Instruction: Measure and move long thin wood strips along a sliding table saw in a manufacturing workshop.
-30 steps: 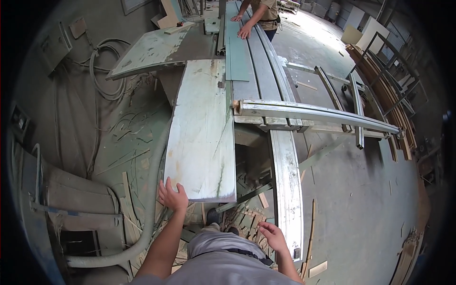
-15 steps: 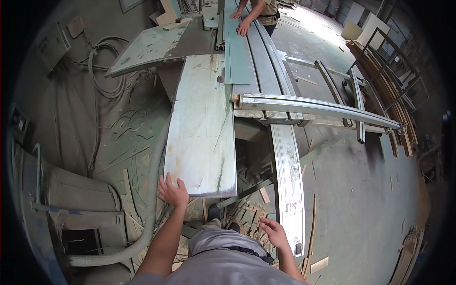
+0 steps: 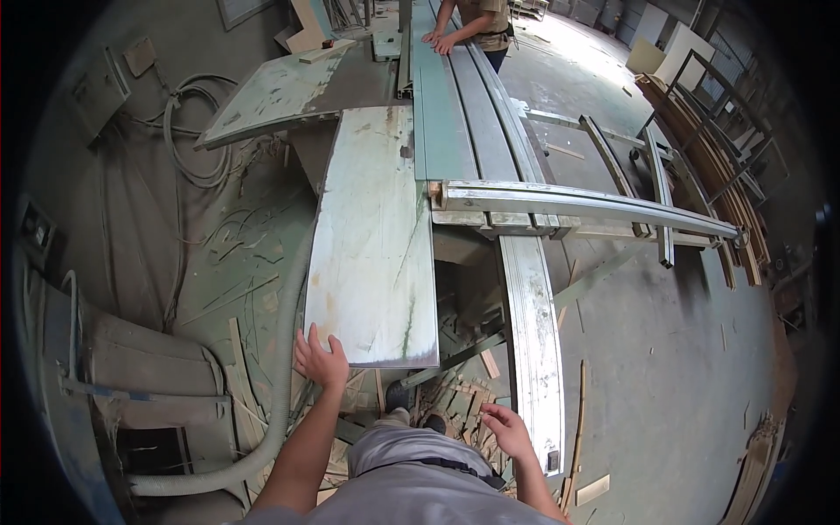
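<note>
My left hand (image 3: 320,359) rests with spread fingers on the near left corner of a long pale green metal saw table (image 3: 376,236). My right hand (image 3: 507,430) hangs open beside a long aluminium rail (image 3: 532,341) that runs away from me, close to its near end and holding nothing. A silver cross fence (image 3: 586,203) lies across the sliding carriage (image 3: 455,114). At the far end another person's hands (image 3: 442,40) rest on the carriage.
A grey flexible hose (image 3: 271,411) curves along the floor at my left beside a grey metal cabinet (image 3: 140,385). Wood offcuts (image 3: 455,394) litter the floor under the table. Timber and metal frames (image 3: 709,149) are stacked at the right. Cables (image 3: 188,131) hang on the left wall.
My left hand has stayed on the table's near corner. My right hand has shifted slightly nearer the rail's end. The view has tilted a little.
</note>
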### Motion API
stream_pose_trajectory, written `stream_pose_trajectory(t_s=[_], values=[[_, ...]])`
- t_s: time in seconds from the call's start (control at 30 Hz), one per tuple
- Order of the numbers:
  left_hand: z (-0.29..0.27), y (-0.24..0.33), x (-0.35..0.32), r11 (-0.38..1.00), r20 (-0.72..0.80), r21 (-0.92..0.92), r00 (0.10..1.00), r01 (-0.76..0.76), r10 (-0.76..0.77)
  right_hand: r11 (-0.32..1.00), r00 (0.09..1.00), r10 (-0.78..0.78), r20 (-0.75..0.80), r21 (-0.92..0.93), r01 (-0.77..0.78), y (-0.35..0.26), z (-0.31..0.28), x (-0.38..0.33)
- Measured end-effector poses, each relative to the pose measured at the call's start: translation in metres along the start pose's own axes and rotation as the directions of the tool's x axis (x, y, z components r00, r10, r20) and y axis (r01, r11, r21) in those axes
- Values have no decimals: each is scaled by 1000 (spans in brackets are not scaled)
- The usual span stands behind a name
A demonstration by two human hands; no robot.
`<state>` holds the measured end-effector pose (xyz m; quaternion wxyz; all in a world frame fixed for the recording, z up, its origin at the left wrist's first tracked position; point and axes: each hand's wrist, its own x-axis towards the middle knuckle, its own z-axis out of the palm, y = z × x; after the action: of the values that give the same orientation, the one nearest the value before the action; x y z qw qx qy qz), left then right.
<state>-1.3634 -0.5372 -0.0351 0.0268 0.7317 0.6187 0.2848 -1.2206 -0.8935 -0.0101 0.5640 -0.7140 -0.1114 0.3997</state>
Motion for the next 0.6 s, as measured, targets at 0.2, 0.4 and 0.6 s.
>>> stream_pose_trajectory(t_s=[0.2,0.4,0.6], values=[[-2,-6,1,999,45,-16,998,-35,35,999,999,-29,17,-21,30,-7,1,17],[-4,-8,-2,997,93,-19,992,-80,81,971,989,-142,39,-187,146,-55,5,47],[-7,-14,-2,992,151,-48,981,-118,124,778,884,-453,112,-435,454,-140,19,110]])
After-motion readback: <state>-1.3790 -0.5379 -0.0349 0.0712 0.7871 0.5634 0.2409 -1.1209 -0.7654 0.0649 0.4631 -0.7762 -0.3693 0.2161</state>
